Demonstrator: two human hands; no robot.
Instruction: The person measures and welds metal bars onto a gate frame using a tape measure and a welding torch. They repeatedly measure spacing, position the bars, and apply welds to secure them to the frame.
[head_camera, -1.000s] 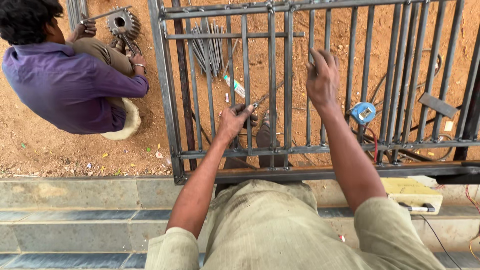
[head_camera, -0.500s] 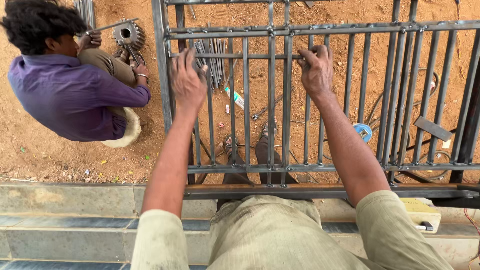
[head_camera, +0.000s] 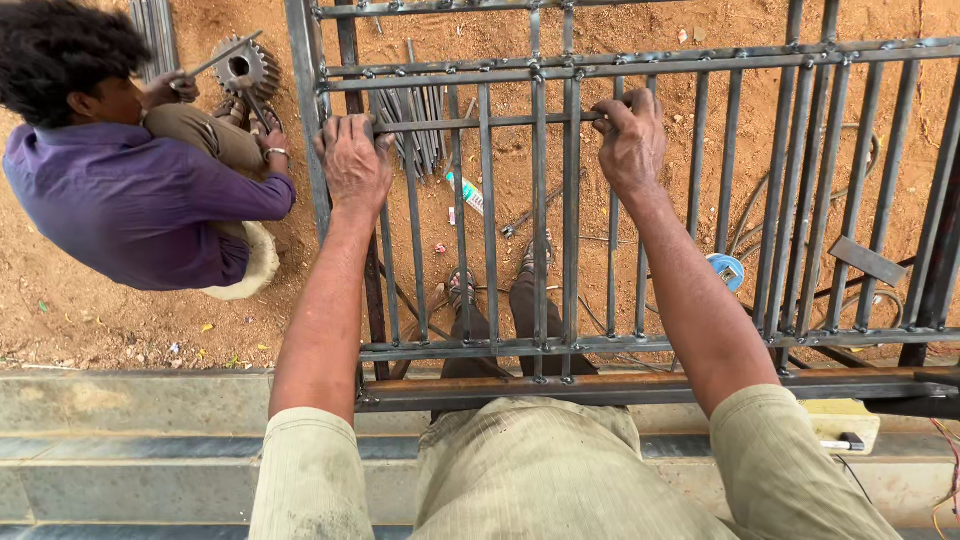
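We grip the horizontal bar (head_camera: 480, 123) of the metal grille (head_camera: 700, 200) mid-frame, left hand (head_camera: 355, 160) and right hand (head_camera: 630, 140) both closed around it.

Bright even daylight, sharp, soft shadows

Grey welded steel bar grille (head_camera: 570, 200), flat above sandy ground, one thin crossbar (head_camera: 480, 123) gripped.

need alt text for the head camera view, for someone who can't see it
Seen from above, a person's left hand and right hand grip a thin horizontal steel rod laid across a grey welded metal bar gate over reddish dirt. At upper left, another person in a purple shirt crouches by a toothed metal gear.
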